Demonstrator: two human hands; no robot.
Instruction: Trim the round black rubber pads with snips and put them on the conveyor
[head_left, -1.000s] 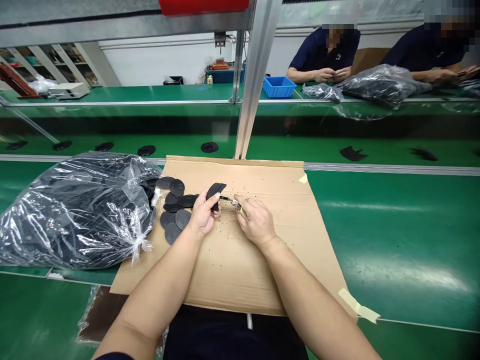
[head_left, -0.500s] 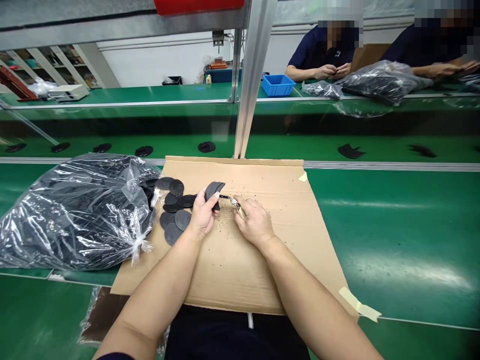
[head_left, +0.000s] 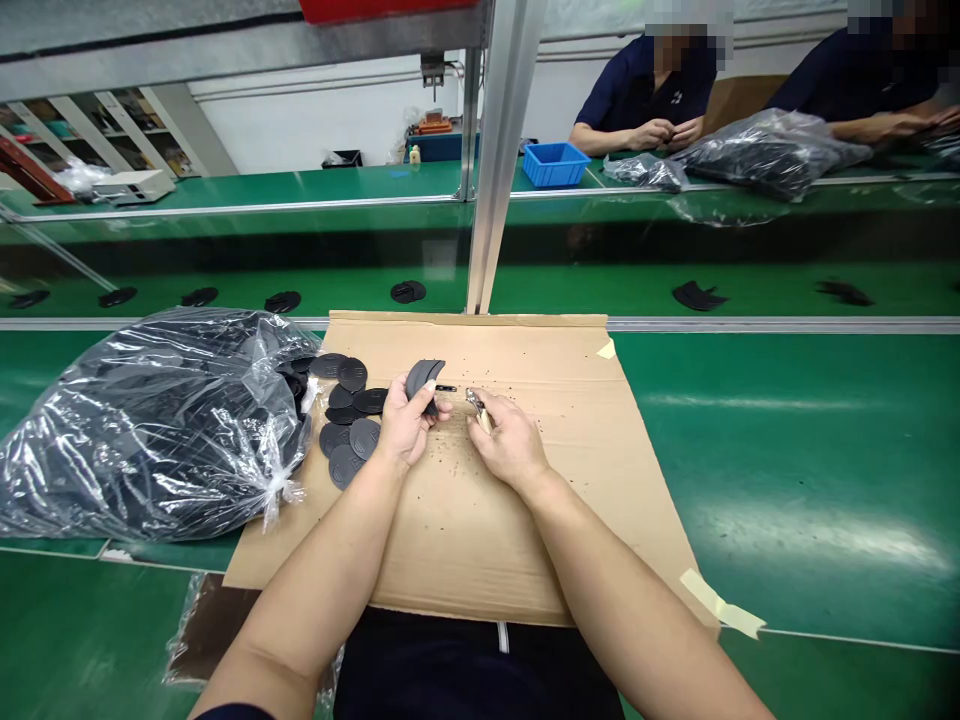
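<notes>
My left hand [head_left: 405, 428] is closed on a curved black part [head_left: 423, 380], thumb on its face. A thin dark tab [head_left: 445, 388] sticks out from that part to the right. In my closed right hand [head_left: 513, 438] are small metal clippers [head_left: 474, 399] with a pale handle. Their shiny head points toward the tab, a short gap away from it. Both hands are above a brown cardboard sheet [head_left: 480, 540] sprinkled with dark crumbs. Several flat black oval pieces [head_left: 364, 438] lie in a loose pile left of my left hand.
A large clear plastic bag [head_left: 150, 430] full of black pieces rests at the left. Small groups of black pieces [head_left: 408, 291] lie along the green strip behind a metal post [head_left: 495, 160]. Across it are a blue bin [head_left: 555, 165] and two people at work.
The clippers have come away from the tab of the black part, leaving a gap. My left hand has shifted slightly left, and its fingers have loosened a little beneath the part.
</notes>
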